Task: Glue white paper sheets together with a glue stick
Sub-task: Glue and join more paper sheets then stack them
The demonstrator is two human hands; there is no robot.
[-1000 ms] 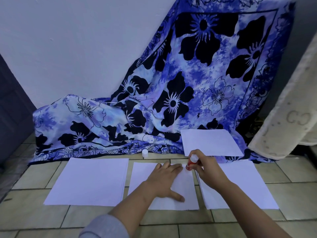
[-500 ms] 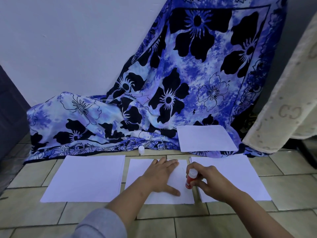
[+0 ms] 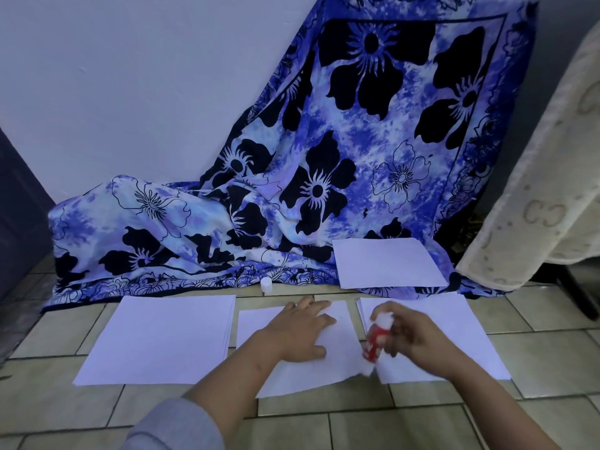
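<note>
Grip: right hand (image 3: 418, 342) curled round glue stick (image 3: 376, 341), stick near upright and blurred, tip down at right edge of middle sheet (image 3: 311, 375) by its near corner, left hand (image 3: 300, 331) flat, fingers straight, pinning that sheet just left.

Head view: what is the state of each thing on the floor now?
Glue stick: uncapped, tilted, tip down on middle sheet's right edge.
Cap: off, upright by the cloth.
Middle sheet: flat, pressed by left hand.
Right hand: holds glue stick.
Left stack: flat, untouched.
Right stack: flat.
</note>
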